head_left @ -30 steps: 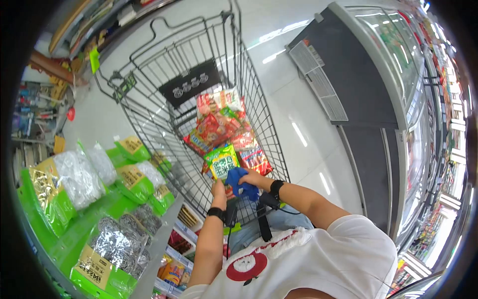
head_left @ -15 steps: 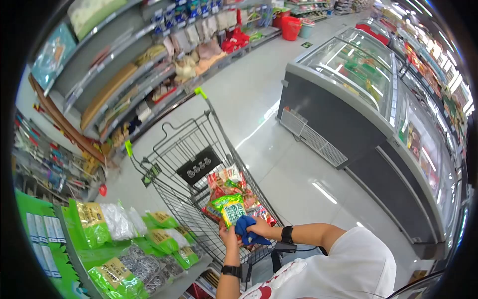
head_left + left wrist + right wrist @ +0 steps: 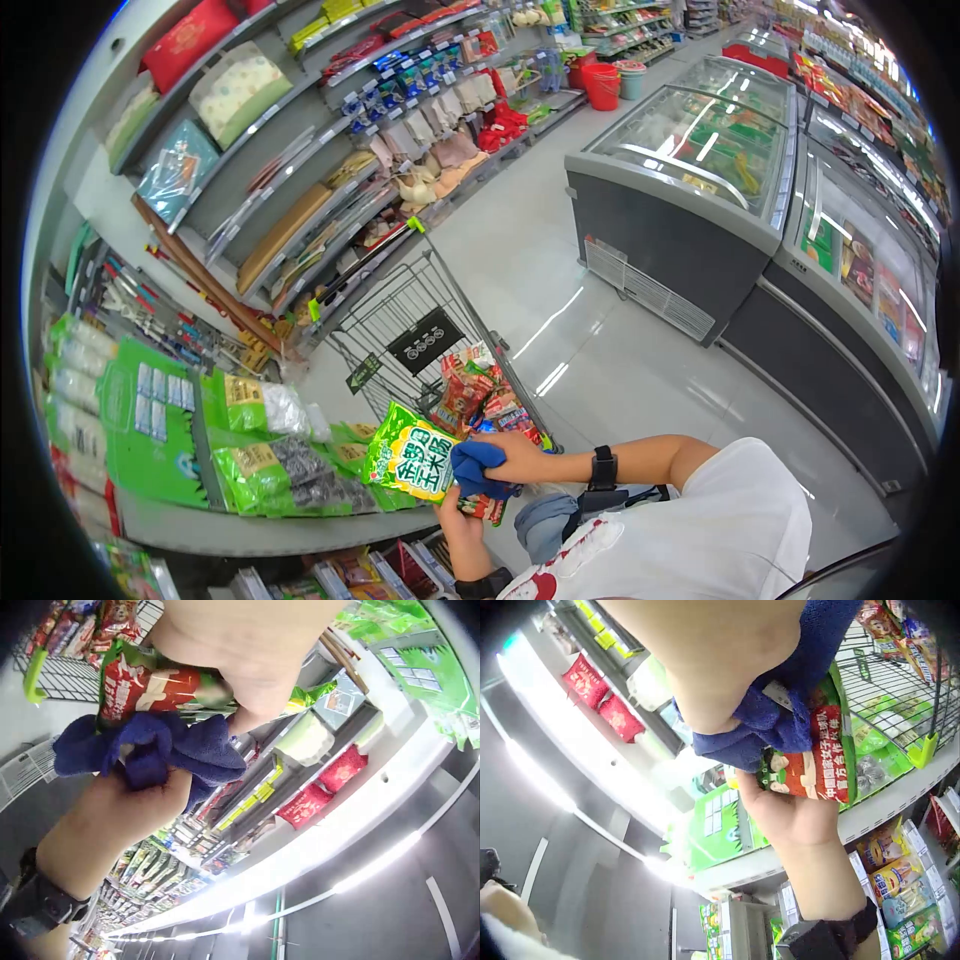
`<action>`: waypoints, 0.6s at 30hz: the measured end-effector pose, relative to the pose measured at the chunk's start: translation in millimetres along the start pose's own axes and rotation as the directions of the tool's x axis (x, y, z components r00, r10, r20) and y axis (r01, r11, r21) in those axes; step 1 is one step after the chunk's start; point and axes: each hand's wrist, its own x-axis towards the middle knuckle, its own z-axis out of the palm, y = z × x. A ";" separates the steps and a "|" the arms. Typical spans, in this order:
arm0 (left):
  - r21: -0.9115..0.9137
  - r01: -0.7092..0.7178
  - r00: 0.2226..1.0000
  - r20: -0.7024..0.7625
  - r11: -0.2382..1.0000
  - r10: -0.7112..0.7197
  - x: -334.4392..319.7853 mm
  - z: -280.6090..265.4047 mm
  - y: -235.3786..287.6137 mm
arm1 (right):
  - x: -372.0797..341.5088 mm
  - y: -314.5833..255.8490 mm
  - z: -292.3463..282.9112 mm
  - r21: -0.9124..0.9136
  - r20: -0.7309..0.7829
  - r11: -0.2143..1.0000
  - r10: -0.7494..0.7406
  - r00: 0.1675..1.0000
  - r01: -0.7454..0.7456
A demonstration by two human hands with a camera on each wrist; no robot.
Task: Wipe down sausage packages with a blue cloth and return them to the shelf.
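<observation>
Shifted from before the bagged goods (image 3: 463, 390) to their lower left, the green packet (image 3: 408, 455) sits lower-centre, held in my left grip (image 3: 459, 517); my right grip (image 3: 520, 457) clutches blue cloth (image 3: 473, 466), which, snagging, could tug the packet loose.

At 12 o'clock, the left hand (image 3: 251, 664) holds a red-and-green packet (image 3: 161, 686), which extends toward 10 o'clock. At 8 o'clock, the right hand (image 3: 139, 810) grips a blue cloth (image 3: 202, 750); the cloth overlaps the packet's lower edge. A black wristband (image 3: 49, 904) encircles the right wrist. At 10 o'clock: shopping cart (image 3: 34, 679) containing bagged goods (image 3: 118, 619). At 3 o'clock: red cushions (image 3: 306, 805). At 4 o'clock: lit light strip (image 3: 375, 866).
</observation>
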 end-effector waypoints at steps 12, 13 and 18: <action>-0.232 0.040 0.999 0.024 0.972 -0.036 -127.0 -31.4 21.2 | -48.2 -72.9 29.8 -0.285 -0.253 0.852 -0.509 0.823 0.439; -0.231 0.000 1.000 -0.001 0.973 0.000 -141.8 -27.2 27.6 | -55.5 -79.4 36.1 -0.270 -0.160 0.841 -0.519 0.840 0.468; -0.217 0.109 0.993 0.065 0.970 -0.097 -182.5 -96.5 37.6 | -108.5 -108.7 77.2 -0.113 0.084 0.830 -0.540 0.837 0.546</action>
